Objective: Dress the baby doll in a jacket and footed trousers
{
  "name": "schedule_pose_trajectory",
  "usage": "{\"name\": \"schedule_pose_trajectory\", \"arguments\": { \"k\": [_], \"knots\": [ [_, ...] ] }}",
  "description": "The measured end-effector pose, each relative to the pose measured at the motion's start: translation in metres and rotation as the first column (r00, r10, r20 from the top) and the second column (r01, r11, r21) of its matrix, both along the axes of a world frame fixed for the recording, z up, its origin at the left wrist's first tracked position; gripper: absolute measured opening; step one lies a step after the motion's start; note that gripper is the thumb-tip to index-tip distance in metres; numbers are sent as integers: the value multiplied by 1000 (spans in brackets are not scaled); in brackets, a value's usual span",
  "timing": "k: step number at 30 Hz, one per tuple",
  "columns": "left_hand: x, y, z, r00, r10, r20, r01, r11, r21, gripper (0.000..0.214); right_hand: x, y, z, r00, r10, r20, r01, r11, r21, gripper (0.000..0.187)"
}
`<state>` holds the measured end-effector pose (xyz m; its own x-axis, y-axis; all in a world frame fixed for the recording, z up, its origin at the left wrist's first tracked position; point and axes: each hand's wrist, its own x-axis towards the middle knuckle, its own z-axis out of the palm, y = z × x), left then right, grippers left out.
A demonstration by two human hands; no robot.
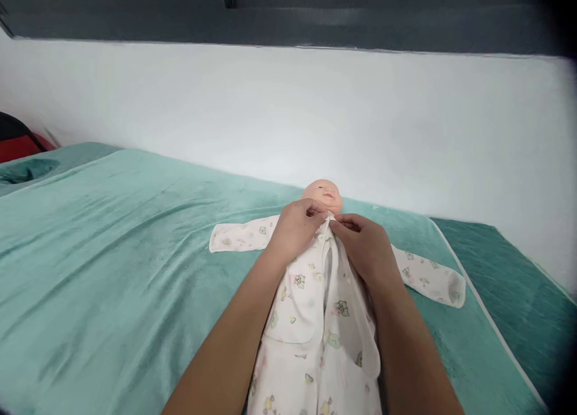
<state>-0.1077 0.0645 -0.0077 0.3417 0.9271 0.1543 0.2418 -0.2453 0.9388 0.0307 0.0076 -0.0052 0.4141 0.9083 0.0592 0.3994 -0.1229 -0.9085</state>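
Observation:
A baby doll (325, 190) lies on its back, its head toward the wall. It wears a white baby garment (297, 310) printed with small animals, with both sleeves spread out to the sides. At the neck, my left hand (300, 226) pinches one edge of the front opening. My right hand (363, 238) pinches the other edge, fingertips almost touching those of the left. Below the hands the front gapes, and its right flap hangs loose. A small button or snap shows near the collar, but the fingers hide the exact spot they grip.
A teal blanket (112, 265) with wrinkles covers the bed, over a darker green sheet (518, 283) at the right. Behind the doll's head rises a white wall (270, 109) with a dark frame (135, 15) above. A red and black item (20, 140) sits at the far left.

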Motion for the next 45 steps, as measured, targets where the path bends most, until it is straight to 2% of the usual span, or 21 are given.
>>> {"name": "schedule_pose_trajectory", "arguments": {
  "k": [4,8,14,20,31,36,41,45],
  "knots": [
    [-3,-1,0,998,-17,-59,16,1000,-16,18,2,-3,-1,994,28,-110,-31,999,-28,31],
    [-3,0,0,997,-5,-71,5,1000,-9,17,5,-1,-10,967,65,-245,-58,998,35,33],
    [-1,2,-5,1000,-3,-20,4,999,32,14,7,2,-19,965,92,-247,-65,991,114,31],
    [0,1,-7,1000,1,-22,0,999,53,12,9,5,-23,936,129,-326,-95,988,118,36],
    [-2,0,-5,999,-32,-39,34,997,71,18,1,1,-8,991,76,-107,-71,996,50,26],
    [1,-1,-5,998,12,-54,-7,997,74,17,0,3,-9,996,84,-37,-83,996,25,23],
    [2,0,-8,998,34,-59,-31,999,43,18,0,6,-10,997,81,-16,-81,997,9,24],
    [-1,0,-4,998,-17,-59,16,1000,-10,25,0,5,-10,996,86,-17,-86,996,0,25]
  ]
}}
